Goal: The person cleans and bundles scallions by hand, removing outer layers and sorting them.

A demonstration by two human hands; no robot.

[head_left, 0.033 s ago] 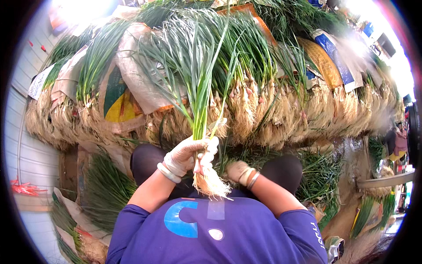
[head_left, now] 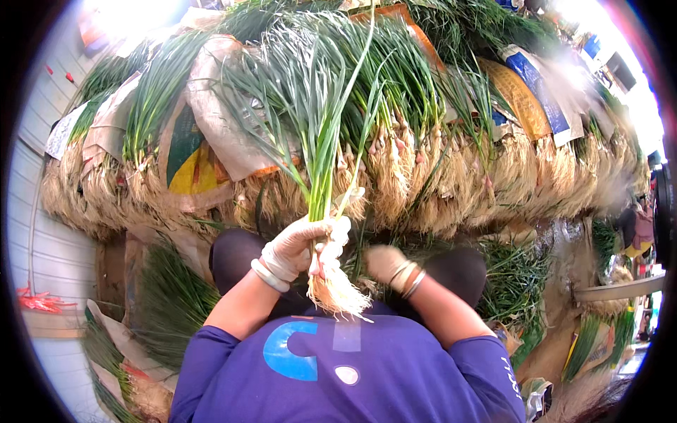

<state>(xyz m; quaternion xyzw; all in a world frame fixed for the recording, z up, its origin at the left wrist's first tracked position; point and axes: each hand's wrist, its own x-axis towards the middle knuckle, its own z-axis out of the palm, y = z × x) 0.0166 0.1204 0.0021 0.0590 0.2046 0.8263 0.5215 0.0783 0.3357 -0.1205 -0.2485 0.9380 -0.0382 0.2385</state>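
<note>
My left hand (head_left: 303, 247), in a pale glove with bands at the wrist, is closed around a bunch of green garlic (head_left: 323, 169). The bunch stands nearly upright, leaves spreading away from me. Below the grip its small bulbs and pale stringy roots (head_left: 335, 290) hang toward my lap. Just right of these roots, apart from them, is my gloved right hand (head_left: 386, 264); motion smears its fingers, so their shape does not show. One stem with a pale bulb end leans out at the right side of the held bunch.
A long heap of green garlic (head_left: 451, 183) lies ahead, roots toward me, partly under woven sacks (head_left: 222, 106). Loose green leaves (head_left: 515, 282) lie right of my knee, more leaves (head_left: 173, 303) at the left. A curved bar (head_left: 617, 287) and another person (head_left: 640, 225) are at far right.
My right hand has shifted slightly away from my body. The bunch in my left hand stays almost in place.
</note>
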